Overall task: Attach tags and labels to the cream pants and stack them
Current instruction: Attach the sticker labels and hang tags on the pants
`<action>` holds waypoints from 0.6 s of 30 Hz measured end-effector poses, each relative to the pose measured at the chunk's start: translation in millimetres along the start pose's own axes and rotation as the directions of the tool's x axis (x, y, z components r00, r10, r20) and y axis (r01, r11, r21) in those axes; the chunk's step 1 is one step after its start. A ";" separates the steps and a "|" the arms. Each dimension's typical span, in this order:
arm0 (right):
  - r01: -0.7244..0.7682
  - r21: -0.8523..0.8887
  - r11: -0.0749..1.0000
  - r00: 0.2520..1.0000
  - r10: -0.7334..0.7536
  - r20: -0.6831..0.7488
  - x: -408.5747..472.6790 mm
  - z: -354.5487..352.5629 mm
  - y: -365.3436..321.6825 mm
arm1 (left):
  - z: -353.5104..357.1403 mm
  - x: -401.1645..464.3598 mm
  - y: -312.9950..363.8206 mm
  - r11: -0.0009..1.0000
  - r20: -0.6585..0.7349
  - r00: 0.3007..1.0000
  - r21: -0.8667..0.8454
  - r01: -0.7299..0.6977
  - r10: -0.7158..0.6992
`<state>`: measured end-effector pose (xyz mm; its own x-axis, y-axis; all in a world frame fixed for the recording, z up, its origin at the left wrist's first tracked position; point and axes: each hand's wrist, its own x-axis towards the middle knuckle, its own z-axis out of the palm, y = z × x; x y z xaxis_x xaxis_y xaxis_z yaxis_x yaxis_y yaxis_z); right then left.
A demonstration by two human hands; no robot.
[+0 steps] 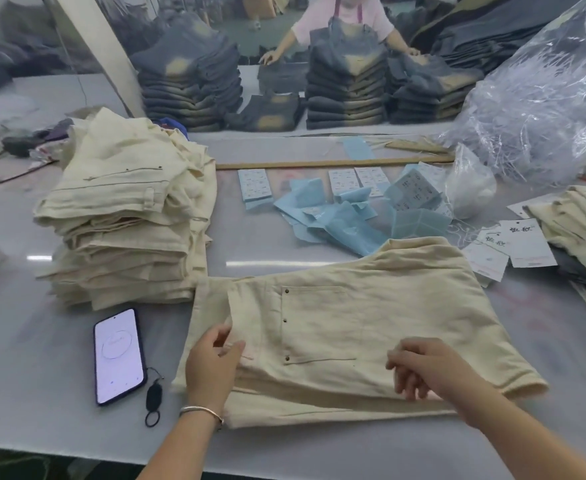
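Head view showed folded pants (354, 327) at lower centre; left hand (212, 362) pinched the waistband, right hand (423, 368) rested loosely curled, holding nothing. Tags (513, 251) lay right; attaching should keep the waistband flat before moving to the stack (129, 216).

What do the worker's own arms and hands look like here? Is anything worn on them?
Both forearms are bare, with no sleeves in view and no gloves. The left hand has a thin silver-coloured bangle round its wrist. The right hand shows no bracelet or watch, and no rings can be made out on the fingers of either hand.
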<state>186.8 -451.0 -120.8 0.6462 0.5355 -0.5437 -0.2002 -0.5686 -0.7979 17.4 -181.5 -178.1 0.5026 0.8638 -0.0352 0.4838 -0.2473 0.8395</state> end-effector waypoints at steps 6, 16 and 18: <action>0.199 -0.184 0.963 0.979 -0.205 -0.012 38.7 115.2 -65.2 | 10.6 -30.7 30.4 0.747 0.129 0.761 0.144 -0.649 0.636; 0.288 -0.182 0.940 0.910 -0.328 -0.252 75.4 124.5 -63.3 | 3.9 -19.3 17.4 0.936 -0.001 0.936 -0.011 -0.351 0.351; 0.305 -0.122 0.945 0.916 -0.326 -0.234 75.6 123.7 -65.8 | 1.5 -2.8 23.3 0.986 -0.003 0.990 -0.091 -0.139 0.140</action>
<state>157.7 -295.8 -141.6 0.8296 0.5295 -0.1772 0.0977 -0.4502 -0.8876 28.4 -190.4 -159.2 0.5632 0.8220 0.0840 0.3417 -0.3242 0.8821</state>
